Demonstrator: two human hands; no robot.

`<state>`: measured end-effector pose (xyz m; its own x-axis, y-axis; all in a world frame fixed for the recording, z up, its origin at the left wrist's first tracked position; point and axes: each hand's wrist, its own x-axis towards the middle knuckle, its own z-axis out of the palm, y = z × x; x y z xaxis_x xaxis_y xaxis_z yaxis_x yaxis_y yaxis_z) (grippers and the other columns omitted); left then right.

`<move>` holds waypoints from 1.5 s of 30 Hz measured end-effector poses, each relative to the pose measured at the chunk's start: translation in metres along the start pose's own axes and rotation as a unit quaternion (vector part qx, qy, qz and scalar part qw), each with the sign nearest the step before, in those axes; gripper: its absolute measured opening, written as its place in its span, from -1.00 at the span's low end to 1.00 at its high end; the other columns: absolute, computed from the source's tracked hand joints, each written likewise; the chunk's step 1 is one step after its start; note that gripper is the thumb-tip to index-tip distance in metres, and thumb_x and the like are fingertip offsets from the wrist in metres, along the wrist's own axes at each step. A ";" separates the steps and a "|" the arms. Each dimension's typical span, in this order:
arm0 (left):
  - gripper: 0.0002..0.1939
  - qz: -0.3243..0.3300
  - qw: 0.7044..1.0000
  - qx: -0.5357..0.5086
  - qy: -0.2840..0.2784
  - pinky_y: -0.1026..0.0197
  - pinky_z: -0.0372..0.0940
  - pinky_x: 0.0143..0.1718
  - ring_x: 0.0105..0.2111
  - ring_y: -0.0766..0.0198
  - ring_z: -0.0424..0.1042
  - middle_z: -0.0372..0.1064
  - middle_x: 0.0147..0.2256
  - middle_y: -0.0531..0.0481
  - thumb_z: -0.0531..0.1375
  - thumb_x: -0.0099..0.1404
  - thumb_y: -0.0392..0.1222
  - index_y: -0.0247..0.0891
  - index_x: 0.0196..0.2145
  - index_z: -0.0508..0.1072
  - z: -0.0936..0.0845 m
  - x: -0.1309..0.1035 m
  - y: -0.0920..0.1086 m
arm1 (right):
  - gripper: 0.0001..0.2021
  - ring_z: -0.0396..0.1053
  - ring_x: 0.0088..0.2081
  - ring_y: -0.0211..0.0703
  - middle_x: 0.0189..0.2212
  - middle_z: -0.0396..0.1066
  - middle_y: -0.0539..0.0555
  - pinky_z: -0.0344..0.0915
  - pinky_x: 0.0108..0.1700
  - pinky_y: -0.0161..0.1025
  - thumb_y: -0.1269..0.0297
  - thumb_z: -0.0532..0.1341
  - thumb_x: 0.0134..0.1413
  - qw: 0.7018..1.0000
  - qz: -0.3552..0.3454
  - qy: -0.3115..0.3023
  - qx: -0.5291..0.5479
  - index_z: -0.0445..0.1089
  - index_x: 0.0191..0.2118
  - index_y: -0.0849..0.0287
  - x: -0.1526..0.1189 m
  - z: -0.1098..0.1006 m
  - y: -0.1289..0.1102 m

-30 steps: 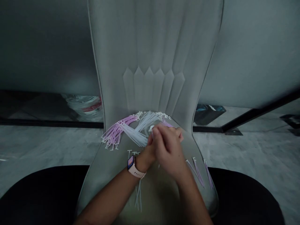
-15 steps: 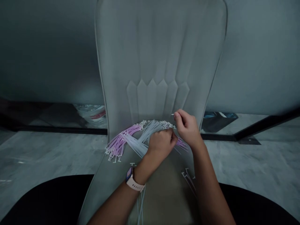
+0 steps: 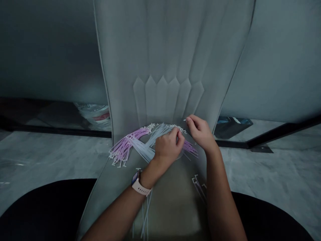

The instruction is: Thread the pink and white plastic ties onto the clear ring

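Observation:
A fan of thin pink and white plastic tag fasteners lies on the seat of a grey upholstered chair, up against its backrest. My left hand, a watch on its wrist, rests closed on the white strands at the middle of the fan. My right hand pinches the tip of one white strand at the right end of the fan, next to the backrest. Pink strands show between the two hands.
Loose white strands lie on the seat under my left forearm, and a few more loose strands by my right forearm. A plastic bag and a dark bag sit on the pale floor behind the chair. My dark-clad lap fills the bottom.
My hands, clasped together one second ago, have parted. The right hand moved up and right to the fan's end and pinches a strand; the left hand settled on the fan.

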<state>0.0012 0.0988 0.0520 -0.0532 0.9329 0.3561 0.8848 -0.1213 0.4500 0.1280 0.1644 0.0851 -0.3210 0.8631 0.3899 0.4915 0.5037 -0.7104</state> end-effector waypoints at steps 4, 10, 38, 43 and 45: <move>-0.75 -0.025 0.997 -0.062 0.030 0.21 0.08 -0.49 -0.49 0.21 0.43 0.48 -0.48 0.01 -0.07 0.41 -0.20 -0.20 -0.27 0.39 0.003 0.004 -0.009 | -0.66 0.00 -0.54 -0.27 -0.60 0.03 -0.09 -0.03 -0.50 -0.29 0.12 0.05 0.26 0.992 0.032 -0.048 0.116 0.12 -0.52 0.12 0.000 0.008 0.007; -0.79 -0.019 0.987 -0.149 0.058 0.24 0.17 -0.44 -0.45 0.22 0.44 0.47 -0.43 0.02 -0.08 0.42 -0.22 -0.18 -0.25 0.34 0.007 0.003 -0.008 | -0.65 -0.14 -0.60 -0.34 -0.60 -0.09 -0.15 -0.19 -0.58 -0.33 0.04 0.15 0.17 0.941 0.125 -0.107 0.296 0.10 -0.51 0.12 -0.002 0.006 0.005; -0.82 0.161 0.942 -0.241 0.168 0.31 0.22 -0.48 -0.55 0.34 0.40 0.40 -0.53 0.09 -0.05 0.39 -0.40 -0.21 -0.30 0.26 0.012 -0.010 -0.006 | -0.67 0.15 -0.54 -0.30 -0.59 0.16 -0.08 0.10 -0.48 -0.32 0.14 0.14 0.25 0.909 0.029 -0.240 0.341 0.21 -0.51 0.18 -0.008 -0.012 -0.017; -0.85 0.224 0.940 -0.182 0.180 0.25 0.22 -0.47 -0.56 0.29 0.40 0.42 -0.55 0.06 -0.01 0.34 -0.35 -0.21 -0.34 0.30 0.011 -0.010 -0.006 | -0.67 0.08 -0.52 -0.30 -0.58 0.11 -0.08 0.02 -0.47 -0.30 0.18 0.12 0.26 0.915 0.009 -0.248 0.317 0.20 -0.51 0.18 -0.009 -0.018 -0.017; -0.86 0.262 0.933 -0.163 0.183 0.23 0.23 -0.45 -0.55 0.27 0.42 0.45 -0.54 0.06 0.02 0.31 -0.31 -0.20 -0.36 0.34 0.010 -0.011 -0.005 | -0.66 0.02 -0.51 -0.30 -0.57 0.06 -0.08 -0.03 -0.47 -0.29 0.18 0.12 0.27 0.911 0.003 -0.254 0.325 0.19 -0.52 0.18 -0.010 -0.019 -0.013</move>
<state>0.0019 0.0924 0.0372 0.1398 0.5455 0.8264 0.6484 -0.6812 0.3400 0.1402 0.1494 0.1018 -0.7343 0.6543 0.1809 -0.0363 0.2282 -0.9729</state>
